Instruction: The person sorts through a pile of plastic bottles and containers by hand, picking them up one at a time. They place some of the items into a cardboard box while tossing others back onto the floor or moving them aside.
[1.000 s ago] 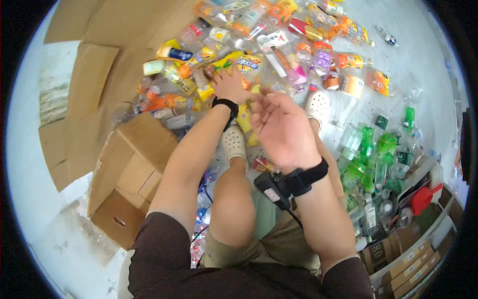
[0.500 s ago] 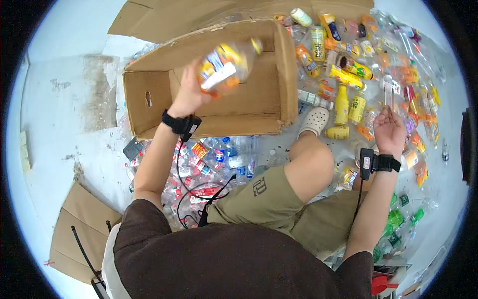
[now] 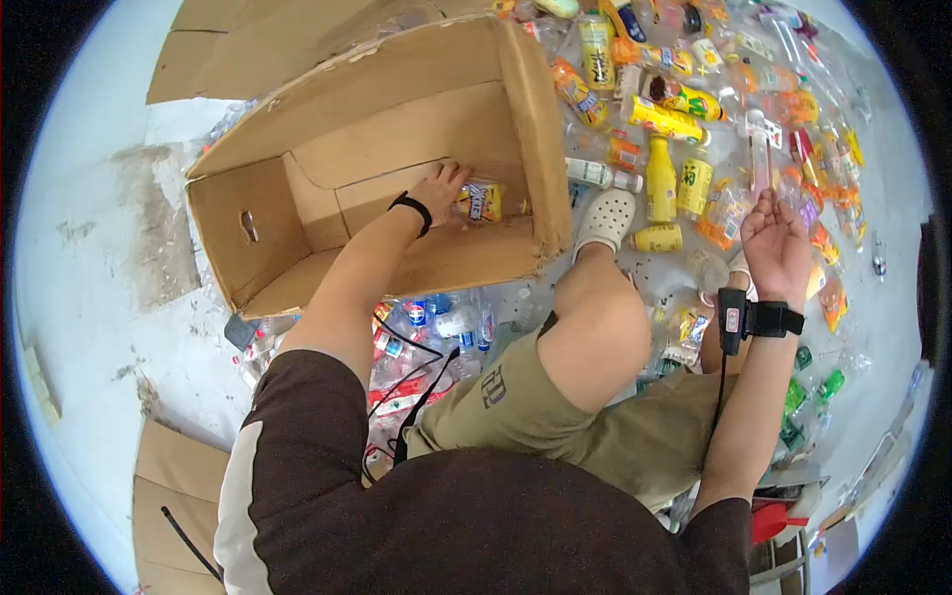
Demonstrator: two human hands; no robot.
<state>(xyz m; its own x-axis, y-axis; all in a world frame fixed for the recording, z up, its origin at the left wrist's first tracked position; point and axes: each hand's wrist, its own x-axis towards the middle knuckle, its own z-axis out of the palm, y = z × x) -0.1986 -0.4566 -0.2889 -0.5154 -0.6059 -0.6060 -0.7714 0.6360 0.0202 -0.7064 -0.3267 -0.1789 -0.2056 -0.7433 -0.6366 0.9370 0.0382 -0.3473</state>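
Note:
My left hand (image 3: pixel 436 193) reaches down into a large cardboard box (image 3: pixel 213 223). Its fingers curl over the near end of a clear plastic bottle (image 3: pixel 481 201) with a yellow label, which lies low in the box, neck toward the right wall. The thumb is hidden. On the right, my right hand (image 3: pixel 774 243) is palm up with fingers stretched out and holding nothing. Just beyond its fingertips, a slender clear bottle (image 3: pixel 760 159) with a white cap overlaps them in this view.
Many drink bottles cover the floor at the right, among them a yellow bottle (image 3: pixel 660 180). Red- and blue-labelled bottles (image 3: pixel 416 315) lie between the box and my leg. Green bottles (image 3: pixel 796 397) are by my right forearm. A cable (image 3: pixel 409 347) hangs over my lap.
My left hand has lowered the yellow-labelled bottle from above the box to inside it. My right hand has stayed almost in place. The view has shifted, so the box appears further left.

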